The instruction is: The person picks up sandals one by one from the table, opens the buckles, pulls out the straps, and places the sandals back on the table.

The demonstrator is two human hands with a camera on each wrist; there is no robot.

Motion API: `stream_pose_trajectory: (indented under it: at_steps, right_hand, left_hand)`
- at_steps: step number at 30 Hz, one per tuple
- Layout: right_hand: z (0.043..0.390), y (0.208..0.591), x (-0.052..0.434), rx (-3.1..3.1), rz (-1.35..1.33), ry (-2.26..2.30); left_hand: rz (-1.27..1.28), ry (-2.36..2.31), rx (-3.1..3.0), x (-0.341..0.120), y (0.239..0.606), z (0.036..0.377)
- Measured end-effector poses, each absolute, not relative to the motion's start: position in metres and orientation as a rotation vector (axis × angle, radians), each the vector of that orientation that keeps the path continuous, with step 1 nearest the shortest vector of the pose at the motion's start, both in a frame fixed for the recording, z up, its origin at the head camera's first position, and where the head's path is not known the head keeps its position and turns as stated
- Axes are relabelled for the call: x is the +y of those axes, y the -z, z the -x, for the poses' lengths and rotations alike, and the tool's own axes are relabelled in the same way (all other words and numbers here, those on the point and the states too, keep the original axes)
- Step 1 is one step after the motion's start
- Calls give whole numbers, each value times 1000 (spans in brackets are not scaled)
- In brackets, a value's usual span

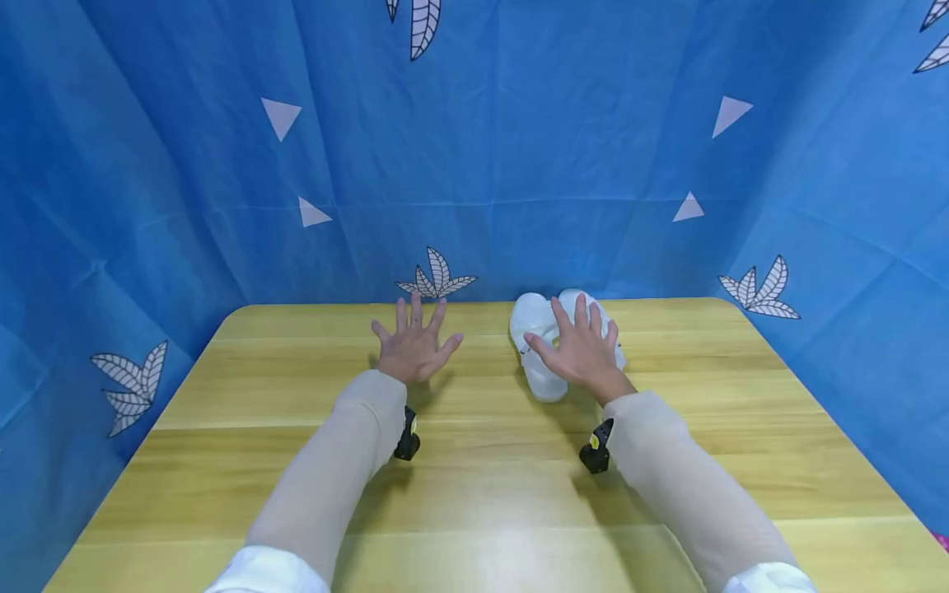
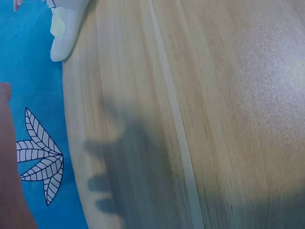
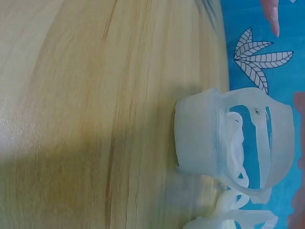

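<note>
Translucent white plastic piece (image 1: 539, 346) sits on wooden table (image 1: 474, 494) near far edge, right of centre. We hold right hand (image 1: 582, 350) over that piece, fingers spread wide and straight; touching or just above, we cannot tell. Our left hand (image 1: 413, 346) lies left of plastic piece, well apart from it, fingers splayed wide, holding nothing. Blue patterned cloth (image 1: 474, 165) rises behind plastic piece.
</note>
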State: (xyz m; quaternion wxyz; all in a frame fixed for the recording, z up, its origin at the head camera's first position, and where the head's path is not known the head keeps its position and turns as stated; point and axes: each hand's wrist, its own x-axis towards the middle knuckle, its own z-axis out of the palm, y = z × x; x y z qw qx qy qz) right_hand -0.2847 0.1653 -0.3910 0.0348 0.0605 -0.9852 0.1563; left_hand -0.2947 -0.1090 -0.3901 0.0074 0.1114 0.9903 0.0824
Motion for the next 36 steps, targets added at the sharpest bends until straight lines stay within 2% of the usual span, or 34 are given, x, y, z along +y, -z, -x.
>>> stream_pose_trajectory:
  at_steps: [21, 36]
  right_hand:
    - [280, 389, 166, -2963, -123, -518]
    - [280, 387, 163, -2940, -166, -597]
  left_hand:
    - [-365, -270, 3044, -97, 392, 293]
    - [-364, -592, 2983, -72, 399, 284]
